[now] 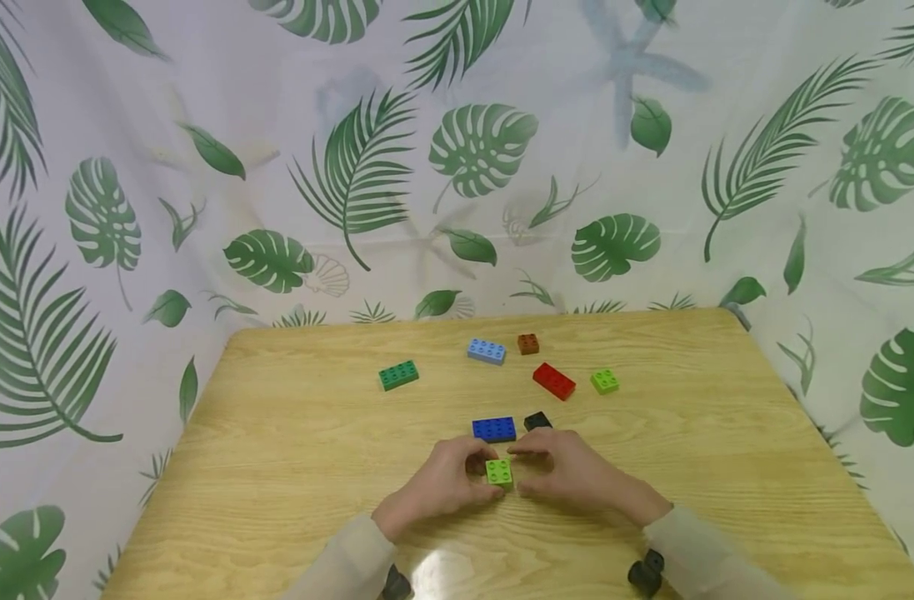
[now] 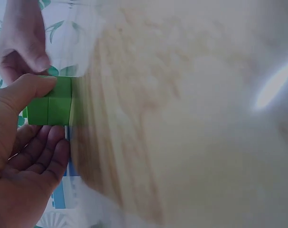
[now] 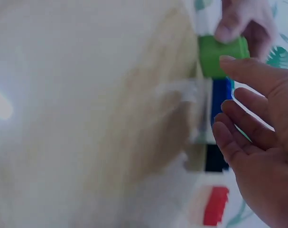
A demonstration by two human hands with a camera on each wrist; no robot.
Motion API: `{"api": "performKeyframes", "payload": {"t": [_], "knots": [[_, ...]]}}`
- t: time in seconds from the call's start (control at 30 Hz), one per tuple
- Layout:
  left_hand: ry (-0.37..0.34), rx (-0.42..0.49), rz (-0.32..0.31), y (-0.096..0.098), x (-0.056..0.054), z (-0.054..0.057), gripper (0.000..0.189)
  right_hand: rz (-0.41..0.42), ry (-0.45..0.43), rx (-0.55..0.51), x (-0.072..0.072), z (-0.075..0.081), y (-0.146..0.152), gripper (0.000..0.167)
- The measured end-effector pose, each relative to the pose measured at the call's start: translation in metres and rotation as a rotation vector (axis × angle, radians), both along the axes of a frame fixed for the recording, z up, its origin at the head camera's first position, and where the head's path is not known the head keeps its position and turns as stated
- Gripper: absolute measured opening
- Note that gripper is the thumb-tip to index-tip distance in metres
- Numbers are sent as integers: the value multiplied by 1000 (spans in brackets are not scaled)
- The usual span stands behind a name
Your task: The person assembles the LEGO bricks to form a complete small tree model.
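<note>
A lime-green stack of two square toy bricks [image 1: 499, 472] stands upright on the table near its front. My left hand [image 1: 451, 479] holds it from the left, thumb on the near side; in the left wrist view the seam between the bricks [image 2: 60, 107] shows. My right hand [image 1: 576, 473] is just right of the stack, thumb and fingers spread apart with nothing between them. Close beyond the hands lie a dark blue brick [image 1: 494, 429] and a black brick [image 1: 536, 421], the black one partly hidden by the right hand.
Farther back on the wooden table [image 1: 299, 417] lie a dark green brick [image 1: 399, 375], a light blue brick [image 1: 486, 351], a brown brick [image 1: 528, 343], a red brick [image 1: 554, 381] and another lime-green brick [image 1: 604, 381]. A leaf-printed curtain [image 1: 397, 283] borders the table at the back and sides.
</note>
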State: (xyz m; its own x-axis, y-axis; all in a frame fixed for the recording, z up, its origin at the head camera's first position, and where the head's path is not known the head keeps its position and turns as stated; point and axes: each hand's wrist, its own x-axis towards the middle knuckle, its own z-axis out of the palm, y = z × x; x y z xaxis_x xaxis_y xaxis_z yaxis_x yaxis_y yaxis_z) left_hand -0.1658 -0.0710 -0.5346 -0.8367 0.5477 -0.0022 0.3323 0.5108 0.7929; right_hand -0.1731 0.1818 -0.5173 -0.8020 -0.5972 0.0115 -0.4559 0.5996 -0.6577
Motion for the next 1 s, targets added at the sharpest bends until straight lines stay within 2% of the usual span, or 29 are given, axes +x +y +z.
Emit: {"api": "performKeyframes", "payload": {"t": [0.1, 0.2, 0.33, 0.43, 0.73, 1.0], "knots": [[3, 7, 0, 0, 0, -2, 35, -57, 53, -39, -8, 7, 12, 34], [2, 16, 0, 0, 0, -4, 37, -149, 127, -62, -18, 12, 26, 29], [-8, 19, 3, -1, 0, -5, 38, -268, 158, -66, -35, 16, 47, 30], [-12, 16, 8, -2, -1, -6, 38, -324, 160, -65, -46, 17, 62, 35], [-35, 27, 0, -2, -1, -7, 36, -388, 210, -38, -66, 9, 98, 34], [-62, 55, 1, -2, -2, -7, 34, -404, 159, -6, -77, 0, 115, 43]]}}
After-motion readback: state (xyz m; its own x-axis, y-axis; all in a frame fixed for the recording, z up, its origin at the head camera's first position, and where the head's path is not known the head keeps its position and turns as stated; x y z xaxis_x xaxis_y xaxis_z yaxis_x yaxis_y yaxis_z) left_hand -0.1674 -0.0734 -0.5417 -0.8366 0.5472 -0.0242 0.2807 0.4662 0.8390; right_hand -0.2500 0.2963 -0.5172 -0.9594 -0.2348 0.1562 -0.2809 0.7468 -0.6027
